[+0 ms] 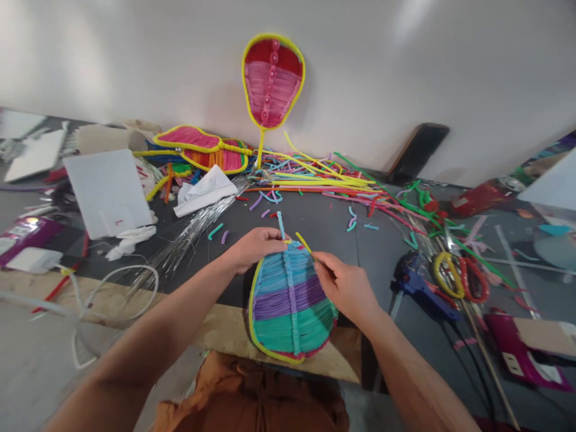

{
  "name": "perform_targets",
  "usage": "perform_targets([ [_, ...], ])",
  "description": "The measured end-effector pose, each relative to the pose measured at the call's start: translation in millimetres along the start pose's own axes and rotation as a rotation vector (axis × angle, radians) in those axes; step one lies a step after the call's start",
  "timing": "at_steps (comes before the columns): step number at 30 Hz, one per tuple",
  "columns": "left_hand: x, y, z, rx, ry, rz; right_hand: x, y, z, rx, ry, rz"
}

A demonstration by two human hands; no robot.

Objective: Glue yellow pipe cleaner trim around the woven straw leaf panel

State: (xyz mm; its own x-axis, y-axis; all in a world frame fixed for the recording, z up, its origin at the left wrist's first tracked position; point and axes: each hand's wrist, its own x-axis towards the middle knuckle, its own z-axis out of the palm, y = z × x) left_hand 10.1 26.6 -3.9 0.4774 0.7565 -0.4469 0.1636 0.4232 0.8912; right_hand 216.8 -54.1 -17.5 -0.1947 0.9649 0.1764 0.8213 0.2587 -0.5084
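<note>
In front of my body is a rounded pipe-cleaner panel (270, 324) with blue, purple and green bands. A pale blue strip runs down its middle, and yellow edging follows the left side and bottom. My left hand (260, 247) is closed at the panel's narrow far end, pinching it beside the upright light blue stem (281, 224). My right hand (345, 282) grips a yellow pipe cleaner (304, 242) at the panel's upper right edge, its free end pointing away from me. The fingertips of my right hand partly hide that edge.
A pink and red pipe-cleaner fan (281, 84) stands against the wall. Behind the panel lie many loose pipe cleaners (324, 180). To the right are a blue glue gun (423, 291), scissors (450, 276) and a phone (418, 153). Crumpled white paper (206, 191) lies left.
</note>
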Motion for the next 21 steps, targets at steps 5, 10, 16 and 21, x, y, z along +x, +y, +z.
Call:
perform_targets([
  [5, -4.4, -2.4, -5.9, 0.563, -0.045, 0.242, 3.0, 12.5, -11.1, -0.061, -0.043, 0.047],
  [10, -5.8, -5.1, -5.3, 1.047, 0.119, 0.486, 5.6, 20.3, -15.4, -0.135, 0.097, 0.045],
  [16, 0.0, -11.7, -1.9, 1.121, 0.149, 0.728, 7.7, 19.6, -11.6, -0.254, 0.095, -0.028],
  [21, 3.2, -18.5, -0.4, 1.146, 0.084, 0.851, 8.7, 23.2, -9.0, -0.344, 0.182, -0.099],
])
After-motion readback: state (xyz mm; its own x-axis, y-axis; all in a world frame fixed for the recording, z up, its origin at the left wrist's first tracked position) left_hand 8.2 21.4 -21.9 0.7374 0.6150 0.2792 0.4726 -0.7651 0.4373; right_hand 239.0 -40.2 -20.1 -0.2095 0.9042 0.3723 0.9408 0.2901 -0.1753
